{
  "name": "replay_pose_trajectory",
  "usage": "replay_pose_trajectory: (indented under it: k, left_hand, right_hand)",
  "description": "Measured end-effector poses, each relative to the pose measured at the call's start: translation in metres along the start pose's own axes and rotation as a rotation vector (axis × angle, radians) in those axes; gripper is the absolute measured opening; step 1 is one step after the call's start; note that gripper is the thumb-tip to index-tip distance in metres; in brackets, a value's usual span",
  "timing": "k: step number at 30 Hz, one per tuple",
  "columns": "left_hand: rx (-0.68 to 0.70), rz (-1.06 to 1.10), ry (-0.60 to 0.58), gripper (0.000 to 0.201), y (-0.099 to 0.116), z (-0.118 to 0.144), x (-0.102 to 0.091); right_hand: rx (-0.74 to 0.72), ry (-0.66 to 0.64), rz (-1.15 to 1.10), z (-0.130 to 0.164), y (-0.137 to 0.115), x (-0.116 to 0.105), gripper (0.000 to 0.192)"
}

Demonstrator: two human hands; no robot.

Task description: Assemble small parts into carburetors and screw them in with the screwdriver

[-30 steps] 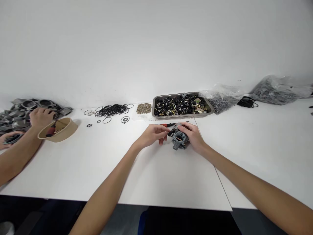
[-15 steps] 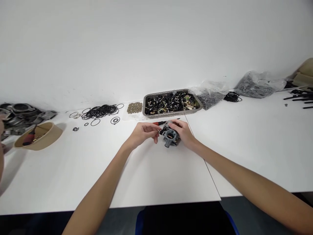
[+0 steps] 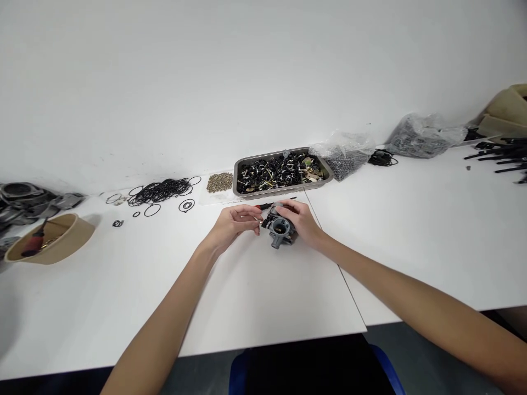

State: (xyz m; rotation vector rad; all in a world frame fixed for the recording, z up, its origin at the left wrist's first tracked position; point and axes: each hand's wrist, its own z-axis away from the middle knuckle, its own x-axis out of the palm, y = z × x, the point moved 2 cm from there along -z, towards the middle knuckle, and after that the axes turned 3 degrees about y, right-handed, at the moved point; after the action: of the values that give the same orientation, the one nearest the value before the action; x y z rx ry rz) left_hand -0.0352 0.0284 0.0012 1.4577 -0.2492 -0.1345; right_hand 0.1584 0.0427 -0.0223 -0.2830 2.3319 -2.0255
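Reaching over the near edge of a white table [image 3: 267, 307], we bring both bare hands to a grey metal body [image 3: 279, 224], carburetor-like, straight ahead, its round opening facing us. Whether it rests on the tabletop or is held just above, we cannot tell. To do this well, we judge, we should keep the body steady from the right and handle the small black fitting [image 3: 265, 223] on its left with light, square fingertip pressure, forcing nothing. Our left hand [image 3: 233, 225] has thumb and forefinger nearly together beside that fitting; whether they pinch a tiny piece is too small to make out. Our right hand [image 3: 303, 219] curls around the body's right side, gripping it. Just behind lies a screwdriver [image 3: 267, 207]; farther off, a metal tray [image 3: 288, 190] holds a heap of small mixed parts.
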Motion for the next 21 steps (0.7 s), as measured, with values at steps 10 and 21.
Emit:
replay_pose_trajectory:
  k: [10,21]
  left_hand:
    - [-0.03,-0.096,0.051,0.028,0.0039,0.0001,-0.0032]
    - [-0.042,-0.142,0.028,0.025,0.0007,-0.0003,-0.0036]
  right_hand:
    - [-0.008,0.002,0.003,0.0002,-0.0004,0.0002,0.023]
    - [-0.009,0.001,0.013,-0.0003,0.0004,-0.0001,0.023]
